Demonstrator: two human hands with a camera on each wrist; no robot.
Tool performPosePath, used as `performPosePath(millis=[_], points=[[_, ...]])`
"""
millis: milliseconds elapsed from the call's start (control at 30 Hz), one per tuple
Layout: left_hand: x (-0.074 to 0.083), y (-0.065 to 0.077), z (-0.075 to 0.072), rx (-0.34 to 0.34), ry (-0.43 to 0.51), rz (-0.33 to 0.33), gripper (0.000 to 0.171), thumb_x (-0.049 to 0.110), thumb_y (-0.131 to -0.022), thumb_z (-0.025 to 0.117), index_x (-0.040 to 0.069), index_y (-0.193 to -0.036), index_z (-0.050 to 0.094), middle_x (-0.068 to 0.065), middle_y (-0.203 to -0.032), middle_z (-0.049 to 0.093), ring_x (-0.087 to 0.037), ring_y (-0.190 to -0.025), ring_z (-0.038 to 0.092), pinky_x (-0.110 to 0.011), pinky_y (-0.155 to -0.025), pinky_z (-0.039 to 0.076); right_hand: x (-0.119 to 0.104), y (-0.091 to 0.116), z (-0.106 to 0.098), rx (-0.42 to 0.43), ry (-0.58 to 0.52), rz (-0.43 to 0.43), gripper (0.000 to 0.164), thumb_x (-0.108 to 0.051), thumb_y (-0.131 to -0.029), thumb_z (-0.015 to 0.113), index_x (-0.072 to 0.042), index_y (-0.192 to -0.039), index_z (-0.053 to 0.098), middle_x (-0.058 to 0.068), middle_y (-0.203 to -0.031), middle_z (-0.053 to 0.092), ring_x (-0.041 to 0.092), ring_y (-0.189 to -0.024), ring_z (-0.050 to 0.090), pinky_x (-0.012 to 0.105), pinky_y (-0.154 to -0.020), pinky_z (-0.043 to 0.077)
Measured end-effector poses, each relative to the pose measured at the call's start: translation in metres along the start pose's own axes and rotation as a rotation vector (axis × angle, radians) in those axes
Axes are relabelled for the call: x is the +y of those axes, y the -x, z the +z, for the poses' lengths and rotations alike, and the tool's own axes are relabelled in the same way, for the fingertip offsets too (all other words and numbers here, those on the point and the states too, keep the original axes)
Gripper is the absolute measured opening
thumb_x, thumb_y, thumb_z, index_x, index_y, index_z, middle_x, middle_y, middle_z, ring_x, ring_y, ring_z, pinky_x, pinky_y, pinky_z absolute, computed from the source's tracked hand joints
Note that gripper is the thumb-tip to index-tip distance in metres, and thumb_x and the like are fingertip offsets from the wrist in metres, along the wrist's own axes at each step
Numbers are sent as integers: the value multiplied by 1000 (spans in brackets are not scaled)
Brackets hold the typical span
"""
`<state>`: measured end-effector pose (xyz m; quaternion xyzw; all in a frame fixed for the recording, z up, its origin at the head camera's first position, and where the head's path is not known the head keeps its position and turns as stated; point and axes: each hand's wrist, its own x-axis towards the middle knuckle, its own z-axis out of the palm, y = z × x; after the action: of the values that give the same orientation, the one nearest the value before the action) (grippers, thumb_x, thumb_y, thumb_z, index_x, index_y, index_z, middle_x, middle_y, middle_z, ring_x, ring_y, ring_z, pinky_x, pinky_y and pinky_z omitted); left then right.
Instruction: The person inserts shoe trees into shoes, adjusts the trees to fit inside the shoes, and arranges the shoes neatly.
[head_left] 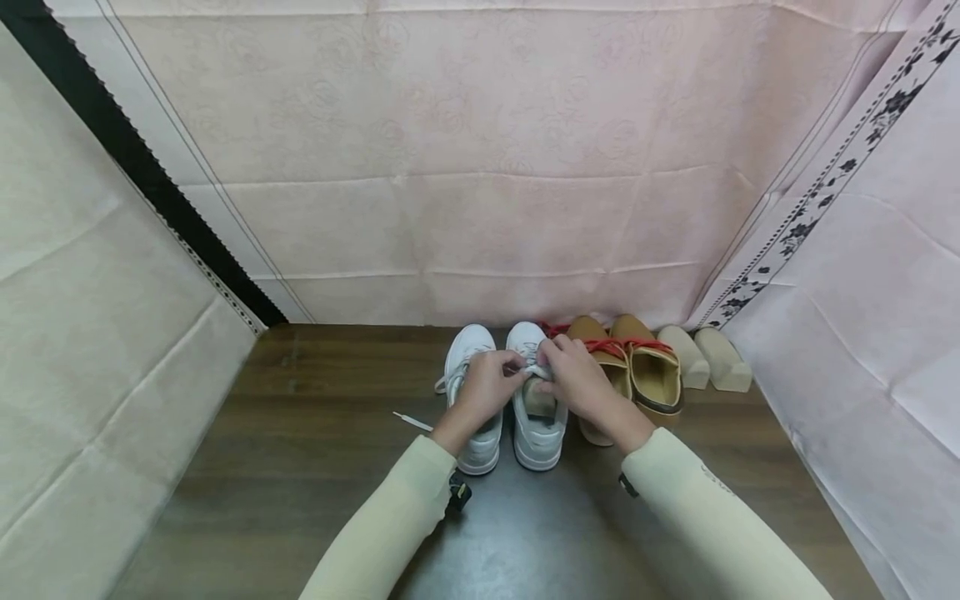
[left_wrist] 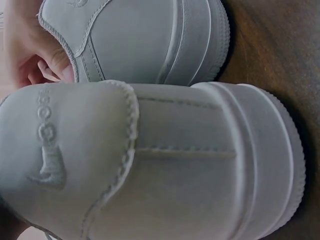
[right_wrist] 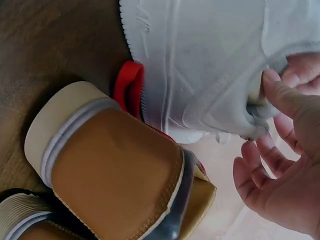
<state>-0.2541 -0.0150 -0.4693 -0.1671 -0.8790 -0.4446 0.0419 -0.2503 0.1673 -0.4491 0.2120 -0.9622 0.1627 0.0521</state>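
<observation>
Two white sneakers stand side by side, toes toward the cloth: the left sneaker point(head_left: 480, 446) and the right sneaker point(head_left: 538, 440). Over the right one's tongue, my left hand point(head_left: 487, 385) has thumb and forefinger curled together at its white shoelace point(head_left: 536, 370). From the other side my right hand point(head_left: 583, 379) pinches at the same lacing, and its thumb point(right_wrist: 285, 95) lies by the shoe opening in the right wrist view. The lace between the fingertips is mostly hidden. In the left wrist view, the sneaker heel point(left_wrist: 175, 165) covers much of the left hand point(left_wrist: 37, 55).
Close on the right stand tan shoes point(head_left: 654, 383) with red laces point(head_left: 645, 342), then beige block-like pieces point(head_left: 723, 360). A loose white lace end point(head_left: 412, 422) lies left on the wooden floor point(head_left: 337, 467). Patterned cloth point(head_left: 480, 208) hangs behind and at both sides.
</observation>
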Motion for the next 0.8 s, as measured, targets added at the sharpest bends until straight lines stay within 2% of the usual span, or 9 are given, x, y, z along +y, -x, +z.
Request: performPosePath(millis=[233,433,633,800], points=[[-1,0,1,-28,-21,-3,11,12,-95,74,10,-105,78,-3,-102,79,-16,-94,74,-33,-81,61,2,1,11,2,33,36,43,-23,-80,91,-16,-102,55,6,-103,52,28,-92,46,39,-74,43],[-1,0,0,-28,-12,-33,12,13,-95,75,11,-106,78,-2,-101,79,-15,-93,74,-31,-81,61,4,3,13,43,5,16,44,-21,-79,91,-14,-104,56,7,-103,52,30,-93,47,41,-74,44],[0,3,-3,-49,13,-51,23,13,-91,79,10,-114,76,-5,-110,77,-19,-97,74,-31,-81,61,3,21,8,110,-44,39,43,-27,-85,87,-10,-115,63,10,-111,56,30,-100,49,43,-82,47],[4,12,-15,-1,15,8,37,11,-88,81,4,-122,71,-14,-109,73,-32,-97,71,-34,-78,59,1,42,2,137,-154,107,45,-22,-89,83,-2,-122,60,13,-110,56,25,-94,53,39,-78,51]])
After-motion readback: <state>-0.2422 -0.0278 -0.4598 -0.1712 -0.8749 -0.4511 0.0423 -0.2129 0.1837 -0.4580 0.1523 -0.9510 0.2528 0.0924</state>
